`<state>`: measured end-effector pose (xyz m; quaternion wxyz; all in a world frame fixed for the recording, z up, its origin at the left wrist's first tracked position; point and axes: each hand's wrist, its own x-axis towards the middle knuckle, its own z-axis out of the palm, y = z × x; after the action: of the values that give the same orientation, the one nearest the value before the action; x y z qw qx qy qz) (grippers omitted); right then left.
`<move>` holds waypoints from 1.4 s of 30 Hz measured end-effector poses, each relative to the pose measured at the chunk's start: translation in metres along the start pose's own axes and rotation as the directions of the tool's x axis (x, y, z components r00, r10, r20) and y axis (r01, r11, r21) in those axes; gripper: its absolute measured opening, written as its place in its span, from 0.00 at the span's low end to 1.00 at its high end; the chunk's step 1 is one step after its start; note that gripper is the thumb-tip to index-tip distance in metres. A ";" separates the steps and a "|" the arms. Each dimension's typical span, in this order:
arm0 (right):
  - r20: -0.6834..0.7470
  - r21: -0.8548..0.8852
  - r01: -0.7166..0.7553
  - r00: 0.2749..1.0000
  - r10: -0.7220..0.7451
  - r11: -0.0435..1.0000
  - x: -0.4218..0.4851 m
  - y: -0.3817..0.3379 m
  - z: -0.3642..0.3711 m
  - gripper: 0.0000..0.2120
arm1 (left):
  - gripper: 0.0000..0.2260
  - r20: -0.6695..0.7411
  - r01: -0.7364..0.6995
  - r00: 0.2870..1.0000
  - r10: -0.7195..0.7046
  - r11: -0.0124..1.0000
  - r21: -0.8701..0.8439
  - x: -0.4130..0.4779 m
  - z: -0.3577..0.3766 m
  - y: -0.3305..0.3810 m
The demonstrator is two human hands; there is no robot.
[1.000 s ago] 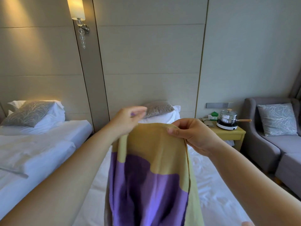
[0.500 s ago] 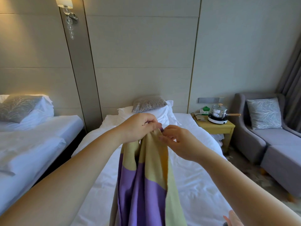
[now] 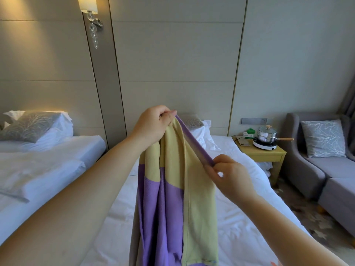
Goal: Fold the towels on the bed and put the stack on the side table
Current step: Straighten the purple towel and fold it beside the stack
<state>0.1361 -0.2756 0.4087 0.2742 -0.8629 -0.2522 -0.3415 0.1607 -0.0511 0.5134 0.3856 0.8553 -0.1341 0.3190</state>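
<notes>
We find the towel (image 3: 172,189) hanging above the middle of the bed (image 3: 240,217), left hand (image 3: 151,125) gripping its top, right hand (image 3: 228,175) pinching its purple edge lower down, hands apart; folding is under way, and next we judge the edges need matching

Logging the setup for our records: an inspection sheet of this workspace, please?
Surface: bed, creased white sheet.
Job's things: purple-and-yellow towel held up over the bed, hanging in folds; side table beside the bed.
Clutter: lidded pot on a small cooker and a green-and-white box on the side table.
Hands: left hand grips the towel's top; right hand pinches its purple edge lower down.
Cables: nothing seen.
Surroundings: second bed, grey armchair with cushion, lit wall lamp.
</notes>
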 end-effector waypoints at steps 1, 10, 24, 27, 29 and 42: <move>-0.197 0.000 0.045 0.979 -0.044 0.999 0.000 -0.001 -0.003 0.17 | 0.15 -0.055 0.034 0.998 -0.030 0.998 0.060 0.002 -0.001 -0.004; 0.186 -0.191 -0.099 0.973 0.135 0.977 0.011 0.022 -0.017 0.13 | 0.19 -0.218 0.271 0.936 -0.275 0.961 -0.049 0.012 -0.002 -0.023; 0.206 -0.246 -0.231 0.937 0.283 0.941 0.001 0.022 0.013 0.05 | 0.17 -0.292 0.313 0.896 -0.336 0.942 -0.123 0.013 -0.006 -0.021; 0.375 -0.311 -0.196 0.874 0.310 0.930 0.003 0.029 0.008 0.10 | 0.17 -0.325 0.344 0.863 -0.387 0.921 -0.182 0.012 -0.006 -0.022; 0.531 -0.440 -0.155 0.749 0.396 0.884 0.005 0.032 0.004 0.13 | 0.18 -0.357 0.356 0.823 -0.443 0.890 -0.284 0.010 -0.003 -0.023; 0.227 0.437 -0.231 0.964 0.142 0.869 0.012 -0.013 0.024 0.06 | 0.13 0.091 0.188 0.981 -0.172 0.956 -0.224 0.000 0.024 0.002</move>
<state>0.1467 -0.2476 0.4062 0.4774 -0.8219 -0.2658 -0.1611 0.1699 -0.0704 0.5026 0.5050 0.8240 -0.1054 0.2341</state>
